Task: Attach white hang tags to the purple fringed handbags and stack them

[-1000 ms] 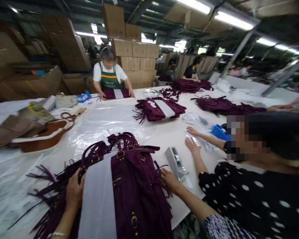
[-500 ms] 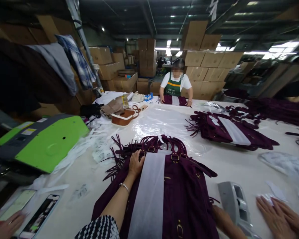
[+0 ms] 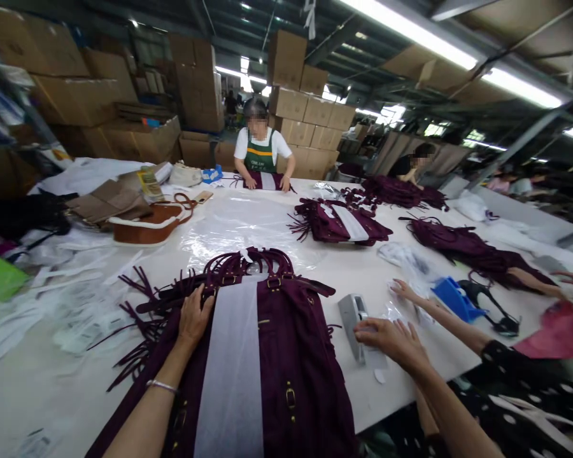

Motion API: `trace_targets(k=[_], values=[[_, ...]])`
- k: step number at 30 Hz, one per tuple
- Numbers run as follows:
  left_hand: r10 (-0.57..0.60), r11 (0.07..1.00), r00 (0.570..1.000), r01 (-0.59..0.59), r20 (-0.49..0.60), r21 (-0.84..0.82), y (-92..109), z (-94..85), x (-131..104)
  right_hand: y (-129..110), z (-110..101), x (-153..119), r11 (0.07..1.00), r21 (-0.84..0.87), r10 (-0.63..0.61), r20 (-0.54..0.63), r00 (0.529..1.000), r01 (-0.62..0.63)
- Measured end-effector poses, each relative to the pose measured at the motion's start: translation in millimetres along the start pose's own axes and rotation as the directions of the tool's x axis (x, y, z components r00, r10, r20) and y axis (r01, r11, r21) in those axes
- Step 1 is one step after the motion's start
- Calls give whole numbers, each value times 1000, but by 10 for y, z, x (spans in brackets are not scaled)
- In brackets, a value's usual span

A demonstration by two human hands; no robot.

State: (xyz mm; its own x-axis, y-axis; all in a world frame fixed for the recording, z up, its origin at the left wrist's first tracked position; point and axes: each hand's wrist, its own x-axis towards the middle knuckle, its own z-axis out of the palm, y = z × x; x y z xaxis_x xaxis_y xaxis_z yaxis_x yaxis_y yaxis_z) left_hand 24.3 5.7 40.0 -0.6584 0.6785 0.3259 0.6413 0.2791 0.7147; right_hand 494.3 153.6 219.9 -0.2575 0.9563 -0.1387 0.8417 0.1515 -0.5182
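Note:
A large dark-purple fringed handbag (image 3: 305, 356) lies in front of me, with a white paper band (image 3: 232, 369) around its middle and looped handles at the top. My left hand (image 3: 195, 318) rests flat on its upper left side, beside the band, fingers stretched out. To the right of the bag stands a grey tape dispenser (image 3: 351, 318). My right hand (image 3: 396, 343) is at its right end, thumb and forefinger closed in a pinch, apparently on the end of the tape; the tape itself is hard to make out. The other fingers are raised.
A co-worker's hand (image 3: 408, 292) reaches over clear plastic from the right, near a blue dispenser (image 3: 456, 299). Another banded purple bag (image 3: 341, 222) lies farther back. Across the table a person (image 3: 262, 152) handles a purple bag. At left are a brown bag (image 3: 146, 222) and white scraps.
My view has turned right. My right hand has moved from beside the bag's right edge to the tape dispenser. My left hand has stayed on the bag.

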Motion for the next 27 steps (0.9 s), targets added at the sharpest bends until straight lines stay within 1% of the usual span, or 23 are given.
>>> trace_targets(k=[1, 2, 3, 4, 5, 6, 7, 8, 9, 10, 11, 12, 13, 14, 15, 17, 18, 19, 21, 23, 25, 26, 27], values=[[25, 999, 999, -25, -33, -22, 89, -46, 3, -208, -44, -52, 997, 69, 15, 69, 997, -20], [51, 997, 996, -54, -73, -48, 220, -107, -10, -405, -63, -105, 988, 153, 11, 143, 990, -33], [68, 993, 992, -77, -104, -84, 394, -180, -42, -583, -55, -156, 966, 256, -17, 201, 979, -35], [75, 986, 992, -89, -105, -139, 604, -262, -97, -735, -21, -202, 933, 358, -61, 237, 970, -29], [64, 969, 996, -76, -57, -235, 839, -346, -172, -860, 39, -240, 896, 444, -106, 257, 961, -20], [31, 935, 998, -9, 58, -355, 1086, -427, -265, -962, 120, -268, 860, 510, -147, 263, 954, -8], [2, 870, 975, 109, 223, -482, 1328, -499, -372, -1047, 218, -286, 833, 554, -181, 259, 949, 8], [12, 766, 917, 247, 398, -594, 1551, -557, -487, -1121, 327, -296, 818, 574, -205, 247, 947, 27], [51, 648, 840, 384, 540, -658, 1741, -600, -604, -1189, 440, -300, 814, 578, -225, 228, 947, 54], [113, 557, 730, 515, 674, -651, 1890, -628, -717, -1256, 550, -301, 814, 574, -244, 203, 948, 87], [168, 495, 627, 614, 761, -615, 1995, -643, -822, -1321, 652, -302, 814, 568, -263, 174, 949, 121], [197, 462, 552, 677, 810, -574, 2057, -649, -914, -1385, 743, -304, 815, 559, -280, 149, 948, 153], [206, 456, 495, 715, 844, -531, 2081, -652, -992, -1444, 823, -307, 815, 553, -294, 133, 946, 175], [197, 465, 464, 731, 863, -499, 2075, -658, -1053, -1495, 893, -310, 810, 557, -304, 129, 944, 185], [174, 481, 455, 734, 873, -478, 2047, -669, -1097, -1536, 953, -312, 801, 570, -311, 136, 941, 182], [120, 517, 456, 730, 882, -448, 1950, -720, -1139, -1580, 1055, -302, 780, 607, -314, 174, 933, 150], [93, 527, 466, 727, 880, -441, 1889, -760, -1140, -1583, 1101, -287, 773, 621, -317, 199, 927, 131], [65, 533, 481, 724, 874, -438, 1822, -806, -1130, -1573, 1144, -265, 770, 627, -320, 224, 921, 115], [0, 570, 525, 699, 851, -432, 1666, -905, -1092, -1519, 1221, -199, 784, 612, -318, 248, 915, 106], [-73, 642, 581, 650, 811, -408, 1485, -997, -1048, -1441, 1276, -122, 819, 563, -307, 266, 914, 112], [-159, 736, 659, 575, 735, -356, 1307, -1069, -1012, -1383, 1298, -62, 873, 464, -288, 250, 924, 147], [-195, 786, 703, 529, 684, -319, 1234, -1096, -996, -1379, 1298, -49, 897, 397, -291, 197, 936, 196], [-217, 835, 740, 479, 637, -272, 1180, -1116, -979, -1400, 1294, -53, 908, 325, -313, 110, 943, 263]])
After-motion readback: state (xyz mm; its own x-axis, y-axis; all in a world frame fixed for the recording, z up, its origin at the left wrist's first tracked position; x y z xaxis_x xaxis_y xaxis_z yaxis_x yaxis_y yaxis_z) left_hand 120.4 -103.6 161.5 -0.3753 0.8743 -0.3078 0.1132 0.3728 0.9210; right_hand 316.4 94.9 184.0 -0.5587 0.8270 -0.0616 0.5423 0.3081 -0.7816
